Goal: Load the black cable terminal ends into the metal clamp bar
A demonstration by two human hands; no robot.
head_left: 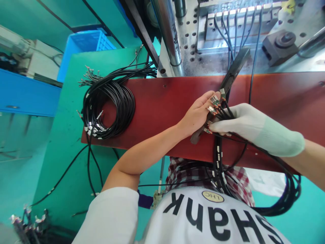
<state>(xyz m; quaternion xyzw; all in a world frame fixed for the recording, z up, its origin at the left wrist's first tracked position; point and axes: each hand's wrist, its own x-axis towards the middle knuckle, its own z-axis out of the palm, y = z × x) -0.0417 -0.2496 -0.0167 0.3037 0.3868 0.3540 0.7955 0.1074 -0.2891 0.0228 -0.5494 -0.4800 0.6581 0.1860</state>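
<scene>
The bare left hand (195,115) lies nearly flat, its fingers almost straight against a cluster of metal terminals (214,100); whether it grips them, I cannot tell. The gloved right hand (236,118) is closed around the black cables (217,159) just behind those terminals. A black tool (235,67) runs under both hands, angled across the red board (157,101). If the right hand's hold loosened, a terminal could slip free, and the cables hanging over the board's near edge could drag the bunch down by their weight. A cable coil (109,105) lies at the board's left end. Past the far edge sits a steel die plate (190,37); beyond the left end are a green panel (63,169) and a blue crate (86,45).
</scene>
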